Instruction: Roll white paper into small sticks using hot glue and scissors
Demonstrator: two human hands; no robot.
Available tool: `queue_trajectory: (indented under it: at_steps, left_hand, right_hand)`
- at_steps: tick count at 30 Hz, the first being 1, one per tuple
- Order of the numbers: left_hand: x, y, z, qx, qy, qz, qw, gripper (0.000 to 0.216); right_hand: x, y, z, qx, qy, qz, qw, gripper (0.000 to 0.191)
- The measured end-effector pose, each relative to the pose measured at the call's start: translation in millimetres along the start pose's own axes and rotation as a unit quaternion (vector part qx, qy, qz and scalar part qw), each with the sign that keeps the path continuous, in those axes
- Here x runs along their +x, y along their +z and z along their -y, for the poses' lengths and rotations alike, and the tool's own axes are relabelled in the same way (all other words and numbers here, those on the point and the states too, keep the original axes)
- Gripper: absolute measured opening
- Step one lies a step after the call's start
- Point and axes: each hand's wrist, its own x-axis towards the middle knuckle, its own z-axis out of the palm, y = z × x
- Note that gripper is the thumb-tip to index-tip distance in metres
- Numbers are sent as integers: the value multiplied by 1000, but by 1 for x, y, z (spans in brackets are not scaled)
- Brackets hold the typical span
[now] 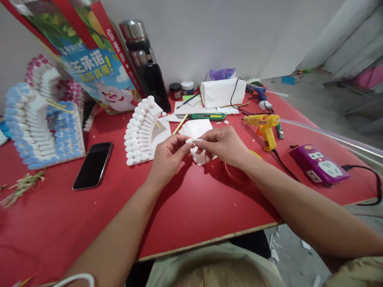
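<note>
My left hand (169, 155) and my right hand (224, 145) meet over the middle of the red table, fingertips pinched on one small white rolled piece (189, 141). Its material is too small to make out. Beneath the fingers lies a fanned stack of white paper (197, 128). Just left stands a curved white model (138, 133), with stepped strips and rounded white tips along its outer edge. Partly hidden under my right wrist is a red and yellow ring (236, 173). A green utility knife (208, 116) lies behind the paper.
A yellow glue gun (263, 127) and a purple power socket (318, 165) with cords occupy the right side. At left are a black phone (93, 165) and a blue-and-white model (42, 127). A bag (98, 59), a thermos (136, 36) and paint jars (176, 91) stand behind.
</note>
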Motion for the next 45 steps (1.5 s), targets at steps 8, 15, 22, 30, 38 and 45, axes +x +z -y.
queue_trajectory:
  at_steps: [8, 15, 22, 30, 38, 45]
  left_hand:
    - [-3, 12, -1, -18, -2, -59, 998, 27]
    - [-2, 6, 0, -55, -17, -30, 998, 25]
    - [0, 2, 3, -40, -32, -35, 998, 31]
    - [-1, 1, -6, 8, -15, -30, 999, 27]
    - [-2, 1, -9, 14, -23, -28, 999, 28]
    - [-3, -2, -10, 48, 4, 4, 999, 16]
  right_hand:
    - [-9, 7, -8, -288, -268, -92, 915, 31]
    - [-6, 3, -8, -360, -285, -54, 887, 29]
    - [-5, 3, -8, -354, -280, -49, 891, 29]
    - [-7, 4, -3, -209, -163, -46, 963, 27]
    - [-9, 7, -6, -301, -239, -51, 922, 26]
    - [-7, 0, -6, -280, -263, -15, 923, 25]
